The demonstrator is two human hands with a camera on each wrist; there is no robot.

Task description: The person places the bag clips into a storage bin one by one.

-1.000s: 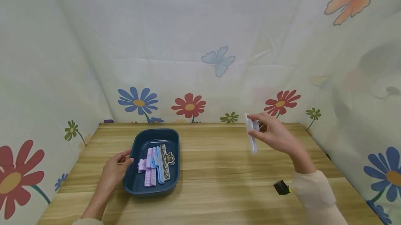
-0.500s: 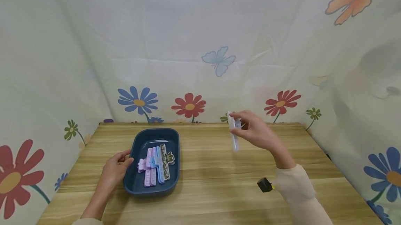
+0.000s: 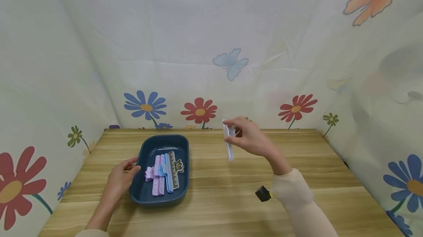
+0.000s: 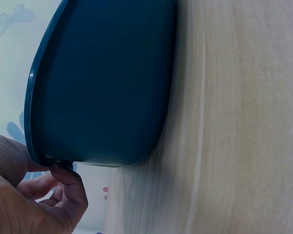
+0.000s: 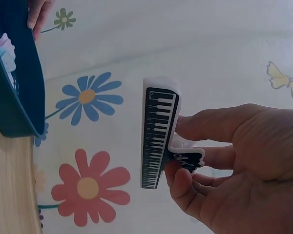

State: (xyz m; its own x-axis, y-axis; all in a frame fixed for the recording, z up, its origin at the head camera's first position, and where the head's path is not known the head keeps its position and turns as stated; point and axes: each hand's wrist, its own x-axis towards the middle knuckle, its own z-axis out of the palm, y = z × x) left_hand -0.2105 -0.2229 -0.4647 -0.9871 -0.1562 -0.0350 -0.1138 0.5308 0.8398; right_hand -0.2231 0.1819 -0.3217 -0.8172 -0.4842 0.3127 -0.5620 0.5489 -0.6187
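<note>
My right hand (image 3: 248, 137) pinches a white-edged clip (image 3: 229, 148) between thumb and fingers, raised above the table to the right of the basin. The right wrist view shows the clip's face (image 5: 157, 139) printed with black-and-white piano keys, and a dark crown-shaped handle. At the left, my left hand (image 3: 121, 177) grips the rim of the dark blue basin (image 3: 165, 137), thumb and fingertips on its edge. Lilac clips (image 3: 155, 187), a blue clip (image 3: 168, 178) and a black piano-key clip (image 3: 173, 167) lie together inside it.
The wood-grain table (image 3: 211, 207) ends at a pale curtain (image 3: 198, 28) with printed flowers and butterflies, which also closes in both sides. A small black box (image 3: 263, 193) sits at my right sleeve (image 3: 294, 189).
My right hand has moved left with the piano-key clip, closer to the basin, at about the same height. My left hand and the basin have stayed in place.
</note>
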